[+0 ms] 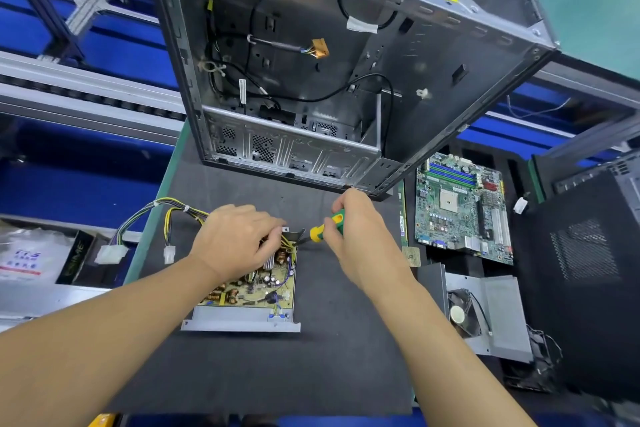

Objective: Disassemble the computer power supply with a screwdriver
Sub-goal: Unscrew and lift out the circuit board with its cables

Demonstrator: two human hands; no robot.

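The opened power supply (242,321) lies on the dark mat, its yellow circuit board (263,288) exposed in a grey metal tray. My left hand (235,239) presses down on the board's far end and hides that part. My right hand (353,236) grips a screwdriver (327,227) with a green and yellow handle. Its dark shaft points left into the supply's far right corner, beside my left fingers. A bundle of yellow, black and purple cables (162,215) runs from the supply off the mat's left edge to white plugs.
An empty grey computer case (346,62) stands open right behind the hands. Right of the mat lie a green motherboard (462,208), a grey cover with a fan (485,315) and a black case panel (585,281). Blue conveyor frames run along the left.
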